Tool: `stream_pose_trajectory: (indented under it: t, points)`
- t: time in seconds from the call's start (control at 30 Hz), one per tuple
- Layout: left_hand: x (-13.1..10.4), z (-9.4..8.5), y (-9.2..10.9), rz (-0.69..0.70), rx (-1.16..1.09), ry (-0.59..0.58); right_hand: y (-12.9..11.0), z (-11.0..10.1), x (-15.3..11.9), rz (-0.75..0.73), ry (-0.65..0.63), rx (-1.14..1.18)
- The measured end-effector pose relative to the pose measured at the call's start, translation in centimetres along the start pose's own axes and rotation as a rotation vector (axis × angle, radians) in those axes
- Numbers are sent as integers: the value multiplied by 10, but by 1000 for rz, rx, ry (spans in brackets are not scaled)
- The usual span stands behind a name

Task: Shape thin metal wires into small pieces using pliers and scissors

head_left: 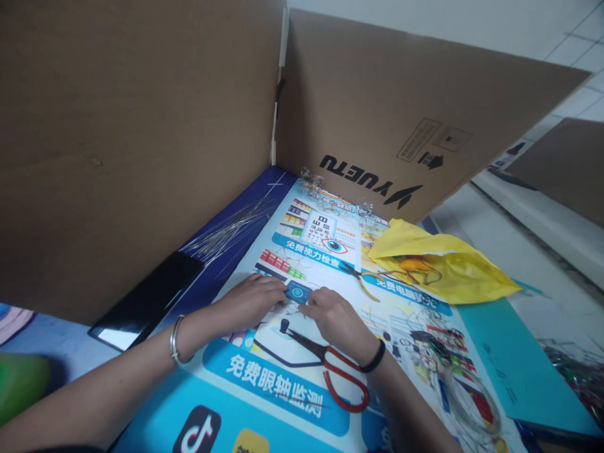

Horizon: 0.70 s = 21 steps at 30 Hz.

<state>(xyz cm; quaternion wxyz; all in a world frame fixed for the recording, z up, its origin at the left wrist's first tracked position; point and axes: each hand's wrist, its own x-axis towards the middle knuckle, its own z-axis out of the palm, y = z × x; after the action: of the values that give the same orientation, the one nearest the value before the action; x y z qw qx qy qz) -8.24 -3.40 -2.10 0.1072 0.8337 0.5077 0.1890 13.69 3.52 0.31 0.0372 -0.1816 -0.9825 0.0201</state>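
Observation:
My left hand [257, 303] and my right hand [336, 322] face each other low over a printed poster [278, 412], fingers curled and pinched. A dark blue patch with a round pale mark [298, 292] shows between the fingertips; I cannot tell if it is print or a separate piece. Whatever the fingers pinch is too small or hidden to make out. Scissors with red handles [346, 385] lie just below my right hand, partly under the wrist. Beyond that hand rest small pliers with yellow handles [362, 278], their jaws pointing left.
Cardboard walls [141, 126] stand at the left and back. Thin straight wires [231, 229] and a black flat device [151, 299] lie left. A yellow bag [453, 264] holding orange cord sits right, near loose wire bits and a clear coil [472, 402].

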Motion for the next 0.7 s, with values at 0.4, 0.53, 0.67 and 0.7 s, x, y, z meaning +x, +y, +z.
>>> stream_pose_trajectory:
  t: [0.4,0.53,0.67,0.7]
  points:
    - [-7,-18,-10,96,-10,-76,10,-3,-4,25,7,38]
    - [-12,-27,-16,89,-13,-114,20,-6,-7,56,4,66]
    - [-18,-31,-24,92,-24,-151,33,-6,-10,247,44,112]
    - [-19,-32,-26,90,-28,-157,36,-4,-11,305,52,99]
